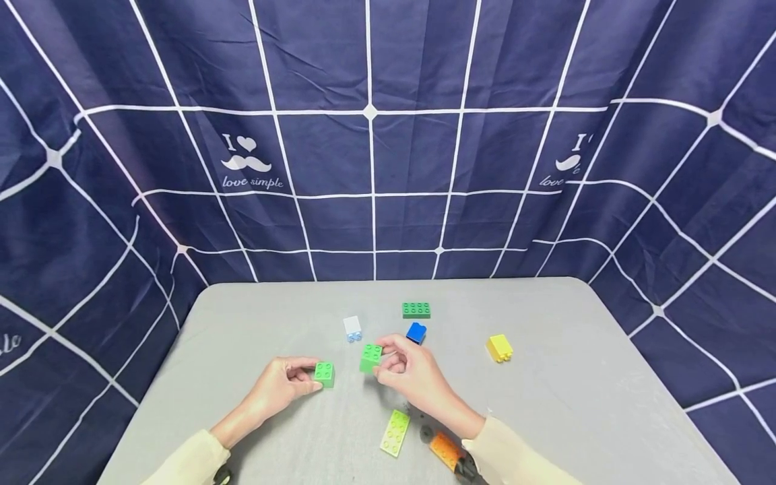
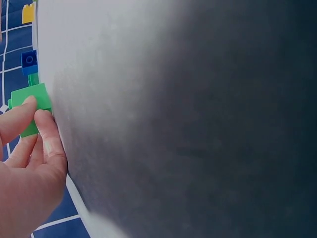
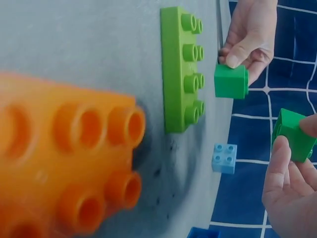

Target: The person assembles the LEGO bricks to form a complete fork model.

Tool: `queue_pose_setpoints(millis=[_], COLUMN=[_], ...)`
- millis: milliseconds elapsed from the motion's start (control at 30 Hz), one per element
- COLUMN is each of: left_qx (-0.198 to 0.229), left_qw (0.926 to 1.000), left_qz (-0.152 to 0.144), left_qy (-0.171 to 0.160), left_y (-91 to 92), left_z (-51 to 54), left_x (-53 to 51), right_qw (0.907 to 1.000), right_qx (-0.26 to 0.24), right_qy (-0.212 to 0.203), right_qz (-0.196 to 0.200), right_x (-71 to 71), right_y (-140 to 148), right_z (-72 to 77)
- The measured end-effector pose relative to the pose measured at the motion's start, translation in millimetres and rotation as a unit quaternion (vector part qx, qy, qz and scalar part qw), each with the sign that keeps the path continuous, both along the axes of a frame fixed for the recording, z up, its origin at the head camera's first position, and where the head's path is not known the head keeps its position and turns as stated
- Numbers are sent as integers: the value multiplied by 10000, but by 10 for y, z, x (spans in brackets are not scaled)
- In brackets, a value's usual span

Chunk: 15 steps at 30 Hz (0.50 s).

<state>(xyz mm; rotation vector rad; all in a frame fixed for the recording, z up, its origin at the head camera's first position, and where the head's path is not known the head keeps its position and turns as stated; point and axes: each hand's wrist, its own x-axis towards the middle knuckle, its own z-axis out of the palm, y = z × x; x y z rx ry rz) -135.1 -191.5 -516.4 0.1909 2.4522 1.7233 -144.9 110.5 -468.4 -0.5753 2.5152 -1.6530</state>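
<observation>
My left hand [image 1: 280, 389] pinches a bright green toy brick [image 1: 324, 374] between thumb and fingers, left of the table's middle, studs facing up. A second green brick [image 1: 371, 358] is pinched in my right hand [image 1: 415, 369], a short way to the right and apart from the first. In the right wrist view both bricks show: the left hand's brick [image 3: 231, 81] above, and the right hand's brick [image 3: 293, 135] tilted below it. The left wrist view shows my left thumb and fingers on the green brick [image 2: 30, 101].
Behind the hands lie a light blue brick [image 1: 352, 329], a dark green brick [image 1: 416, 310] and a blue brick [image 1: 416, 333]. A yellow brick [image 1: 500, 348] lies to the right. Nearer are a lime brick [image 1: 395, 432] and an orange brick [image 1: 445, 450], partly under my right forearm.
</observation>
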Motion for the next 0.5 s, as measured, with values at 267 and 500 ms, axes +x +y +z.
queue_pose_setpoints(millis=[267, 500], left_qx=[3, 31], left_qw=[10000, 9999], left_qz=[-5, -52], left_qy=[-24, 100], left_y=[4, -6], left_z=[-29, -29], left_x=[0, -22], right_qw=[9996, 9991], right_qx=[-32, 80], right_qy=[-201, -174], right_qz=[177, 378], right_x=[-4, -60], right_y=[-190, -337], right_z=[-30, -31])
